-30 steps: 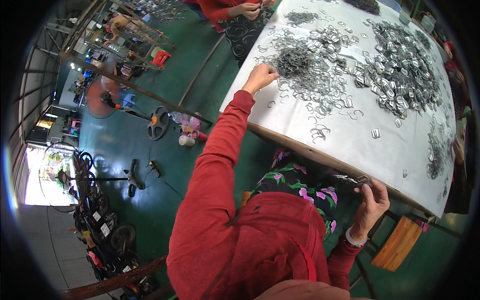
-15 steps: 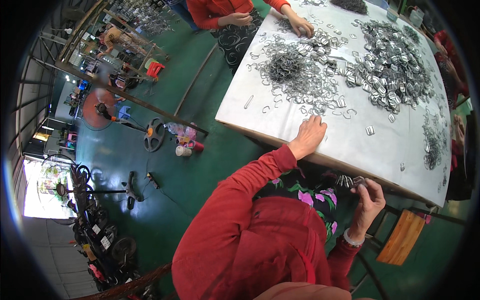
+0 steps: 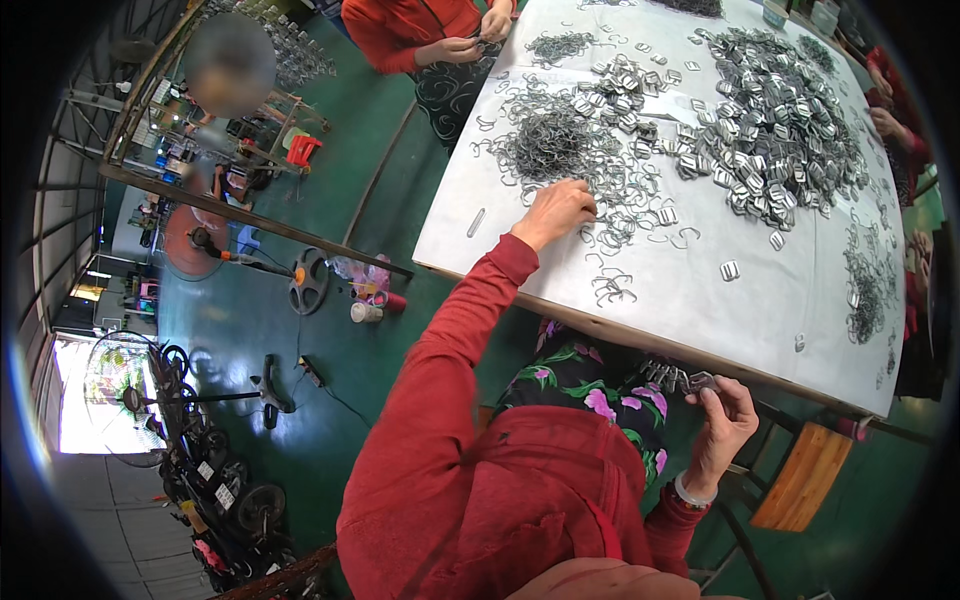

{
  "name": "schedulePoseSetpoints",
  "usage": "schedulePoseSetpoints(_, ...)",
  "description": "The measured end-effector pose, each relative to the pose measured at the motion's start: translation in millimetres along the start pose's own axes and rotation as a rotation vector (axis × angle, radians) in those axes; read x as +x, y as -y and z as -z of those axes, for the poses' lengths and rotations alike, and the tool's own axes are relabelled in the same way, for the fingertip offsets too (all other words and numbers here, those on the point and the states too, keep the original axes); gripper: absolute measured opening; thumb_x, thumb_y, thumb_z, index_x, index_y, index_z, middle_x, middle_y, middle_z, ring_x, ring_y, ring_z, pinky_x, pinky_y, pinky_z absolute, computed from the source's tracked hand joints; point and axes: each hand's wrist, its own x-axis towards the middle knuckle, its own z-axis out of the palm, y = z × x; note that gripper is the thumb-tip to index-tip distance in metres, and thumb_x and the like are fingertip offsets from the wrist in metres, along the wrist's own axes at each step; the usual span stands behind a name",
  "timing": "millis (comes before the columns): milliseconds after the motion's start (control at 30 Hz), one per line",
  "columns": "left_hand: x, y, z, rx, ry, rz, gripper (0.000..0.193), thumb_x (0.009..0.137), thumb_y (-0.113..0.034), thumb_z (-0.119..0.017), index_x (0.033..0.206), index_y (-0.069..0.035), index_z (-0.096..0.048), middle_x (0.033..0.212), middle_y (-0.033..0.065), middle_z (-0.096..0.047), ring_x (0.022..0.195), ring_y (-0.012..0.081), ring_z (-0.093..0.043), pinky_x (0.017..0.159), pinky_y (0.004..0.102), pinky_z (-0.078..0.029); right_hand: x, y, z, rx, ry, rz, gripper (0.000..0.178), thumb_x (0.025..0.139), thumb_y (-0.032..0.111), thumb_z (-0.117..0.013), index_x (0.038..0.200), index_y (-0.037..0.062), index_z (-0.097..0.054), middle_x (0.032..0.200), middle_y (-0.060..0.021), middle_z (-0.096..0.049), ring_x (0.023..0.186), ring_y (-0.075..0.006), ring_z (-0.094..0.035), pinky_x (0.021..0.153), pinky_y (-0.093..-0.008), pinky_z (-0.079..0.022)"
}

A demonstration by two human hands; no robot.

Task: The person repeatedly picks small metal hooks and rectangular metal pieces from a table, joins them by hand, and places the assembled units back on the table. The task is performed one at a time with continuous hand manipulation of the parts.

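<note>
My left hand (image 3: 562, 212) reaches over the white-covered table (image 3: 670, 320) to the near side of a heap of thin bent wire rings (image 3: 552, 145). Its fingers are curled together at the heap, and what they pinch is hidden. A small cluster of wire rings (image 3: 612, 288) lies by the table's near edge. Below that edge, my right hand (image 3: 725, 430) grips a short fanned row of metal buckles (image 3: 668, 376) between thumb and fingers. The big pile of flat silver buckles (image 3: 775, 130) spreads across the table's right half.
A co-worker's hands (image 3: 470, 42) meet at the far left table edge. Loose buckles (image 3: 730, 271) and another wire heap (image 3: 868, 290) lie to the right. A wooden stool (image 3: 806, 476) stands below the right corner; a floor fan (image 3: 195, 240) is at left.
My left hand has moved left and away from the near edge to the wire heap, baring the small ring cluster. The co-worker's hand has left the table. My right hand keeps its buckles.
</note>
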Motion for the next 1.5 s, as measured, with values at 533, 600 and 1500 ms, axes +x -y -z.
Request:
schedulePoseSetpoints(533,-2,11,-35,0.344,-0.104,-0.25,0.001,0.074,-0.003,-0.054,0.074,-0.004,-0.054,0.085,0.0103,-0.052,0.086,0.0274,-0.054,0.069,0.0379,-0.047,-10,18,-11,-0.089,-0.098,0.055,0.016,0.077,-0.012,-0.06,0.091,-0.0053,-0.064,0.082,-0.0112,-0.064,0.07,-0.0184,-0.065,0.063,-0.0292,-0.057)
schedulePoseSetpoints(600,5,20,-46,0.282,-0.277,-0.302,0.003,0.076,-0.004,-0.052,0.076,-0.005,-0.055,0.085,0.011,-0.053,0.086,0.0281,-0.055,0.066,0.0384,-0.049,-9,22,-12,0.006,-0.095,0.026,0.015,0.077,-0.012,-0.061,0.09,-0.0059,-0.064,0.084,-0.0136,-0.066,0.072,-0.0197,-0.066,0.064,-0.0292,-0.057)
schedulePoseSetpoints(1500,-81,-237,-20,-1.134,0.106,-0.054,0.011,0.085,-0.008,-0.064,0.092,0.001,-0.061,0.099,0.0062,-0.058,0.087,0.0129,-0.056,0.077,0.0254,-0.047,-15,-13,9,0.026,-0.208,0.042,0.018,0.08,-0.007,-0.064,0.098,-0.007,-0.063,0.087,-0.0117,-0.067,0.074,-0.014,-0.065,0.065,-0.0245,-0.056)
